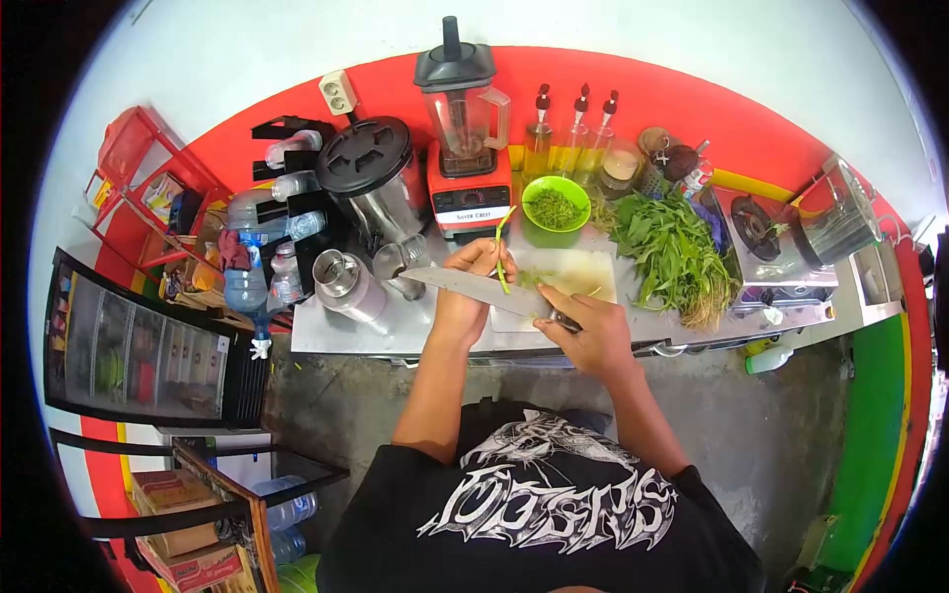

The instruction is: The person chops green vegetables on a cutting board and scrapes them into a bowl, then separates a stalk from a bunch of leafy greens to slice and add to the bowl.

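My left hand (473, 272) pinches a thin green stem (503, 259), which stands roughly upright over the left edge of a white cutting board (583, 265). In my right hand (589, 326) is a large knife (474, 285), gripped by its dark handle; the broad blade points left and passes just in front of my left hand. Small green pieces lie on the board. Behind it a bright green bowl (565, 235) holds chopped greens (554, 209). To the right lies a big heap of leafy greens (672, 242) with pale roots toward me.
A red blender (470, 188) stands behind the board, beside a steel canister (374, 183) with a black lid. A metal shaker (341, 277) and a clear glass pitcher (397, 265) are at left. Several oil bottles (573, 146) line the wall. A stove (781, 257) is at right.
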### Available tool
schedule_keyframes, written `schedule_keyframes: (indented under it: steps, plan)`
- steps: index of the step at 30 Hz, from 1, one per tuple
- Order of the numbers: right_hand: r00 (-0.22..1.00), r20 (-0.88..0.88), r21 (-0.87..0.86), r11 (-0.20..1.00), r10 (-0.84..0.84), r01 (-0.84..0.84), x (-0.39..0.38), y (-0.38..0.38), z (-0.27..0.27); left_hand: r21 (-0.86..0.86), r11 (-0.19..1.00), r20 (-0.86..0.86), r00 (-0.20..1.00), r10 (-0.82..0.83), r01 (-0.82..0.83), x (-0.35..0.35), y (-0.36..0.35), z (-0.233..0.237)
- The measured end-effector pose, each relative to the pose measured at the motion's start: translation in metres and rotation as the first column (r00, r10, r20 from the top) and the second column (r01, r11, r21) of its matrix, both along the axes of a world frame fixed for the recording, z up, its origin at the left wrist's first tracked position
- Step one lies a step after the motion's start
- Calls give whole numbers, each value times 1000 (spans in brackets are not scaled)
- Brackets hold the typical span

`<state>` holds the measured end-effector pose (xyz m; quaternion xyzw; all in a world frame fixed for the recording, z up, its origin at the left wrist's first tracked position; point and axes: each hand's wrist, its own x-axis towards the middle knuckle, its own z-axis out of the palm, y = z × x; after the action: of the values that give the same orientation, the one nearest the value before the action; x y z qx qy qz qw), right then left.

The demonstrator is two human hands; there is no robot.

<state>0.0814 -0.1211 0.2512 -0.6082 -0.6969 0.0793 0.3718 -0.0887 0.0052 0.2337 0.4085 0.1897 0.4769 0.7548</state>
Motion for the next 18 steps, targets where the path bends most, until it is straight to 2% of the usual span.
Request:
schedule_keyframes:
  steps: [8, 11, 13, 18]
  plan:
    - [999, 37, 12, 1000, -26, 26, -2, 0, 4, -39, 999, 48, 999, -10, 12, 12, -8, 0]
    - [999, 35, 16, 1000, -27, 26, -3, -3, 4, -93, 992, 101, 992, -74, 83, 12, -8, 1]
    - [1000, 8, 33, 999, -20, 20, -3, -4, 5, -167, 974, 201, 972, -120, 155, 13, -6, -1]
    - [1000, 12, -2, 1000, -14, 14, 0, -10, 4, -122, 969, 257, 950, -177, 214, 12, -6, -8]
